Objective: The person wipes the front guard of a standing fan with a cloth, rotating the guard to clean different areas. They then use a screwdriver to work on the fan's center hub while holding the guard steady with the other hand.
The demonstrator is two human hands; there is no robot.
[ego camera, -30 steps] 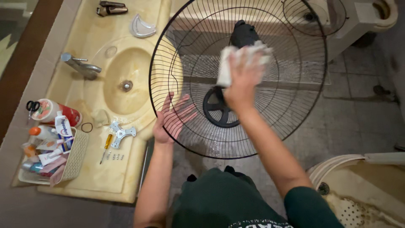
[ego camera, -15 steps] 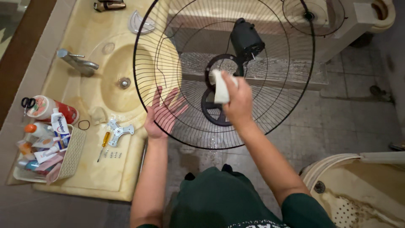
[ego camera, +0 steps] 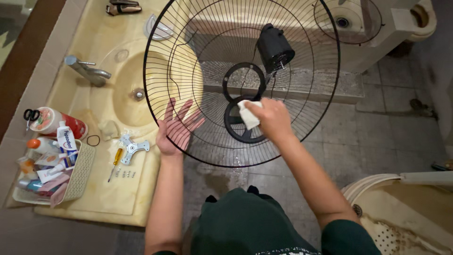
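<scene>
A black wire fan guard (ego camera: pixel 306 56) stands tilted over the sink edge and the floor. My left hand (ego camera: pixel 175 128) lies flat, fingers spread, behind its lower left wires and props it. A small white cloth (ego camera: pixel 247 114) is gripped in my right hand (ego camera: pixel 269 118), pressed on the wires next to the guard's black centre ring (ego camera: pixel 240 127). A black fan motor (ego camera: pixel 274 47) shows through the upper wires.
A yellowish sink counter (ego camera: pixel 101 198) at left carries a chrome tap (ego camera: pixel 87 72), a yellow screwdriver (ego camera: pixel 115 163), a metal bracket (ego camera: pixel 132 146), small screws and a basket of toiletries (ego camera: pixel 52 172). A pale plastic tub (ego camera: pixel 401 212) sits lower right. Wet tiled floor lies below.
My right hand has come down with the cloth from the upper guard wires to the centre ring. The guard and my left hand have shifted little.
</scene>
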